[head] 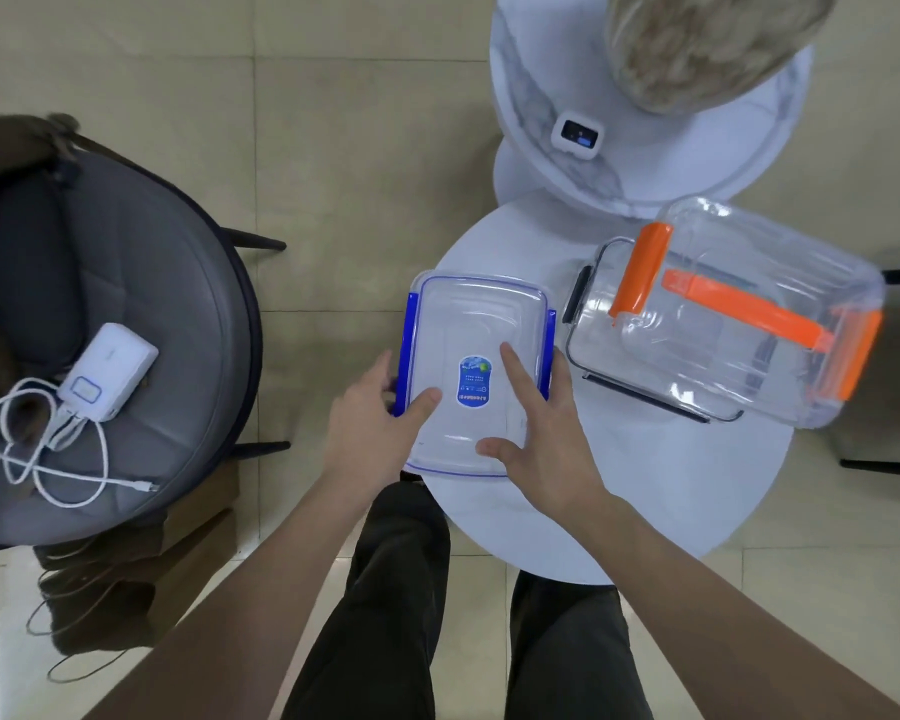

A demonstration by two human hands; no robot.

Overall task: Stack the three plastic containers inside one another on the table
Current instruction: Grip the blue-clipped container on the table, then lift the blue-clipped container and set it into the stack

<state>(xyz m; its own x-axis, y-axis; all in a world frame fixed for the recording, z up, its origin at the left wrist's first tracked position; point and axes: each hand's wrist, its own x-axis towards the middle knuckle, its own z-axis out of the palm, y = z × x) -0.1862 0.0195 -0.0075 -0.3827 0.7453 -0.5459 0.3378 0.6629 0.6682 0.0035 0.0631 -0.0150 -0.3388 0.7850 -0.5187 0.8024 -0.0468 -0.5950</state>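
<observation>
The round white table (645,491) carries the work. On its right side sits the large clear plastic container with orange clips (739,314), tilted, with a black-edged clear container (588,324) seemingly nested under or inside it; their walls overlap too much to tell which. At the table's left edge lies the smaller clear rectangular container with blue side clips and a blue oval label (476,376), its lid apparently on.

The left hand (370,423) curls around the near-left blue clip, thumb pressed on the glossy lid. The right hand (541,433) lies spread on the lid, fingers extended, gripping nothing, its outer fingers by the right clip.

The step in hand looks like unclipping or lifting this box. Smooth, slippery plastic calls for a firm hold on the ridged rim rather than the flat lid, and both clips should release evenly before the lid is pulled, since the box overhangs the table's edge slightly.
</observation>
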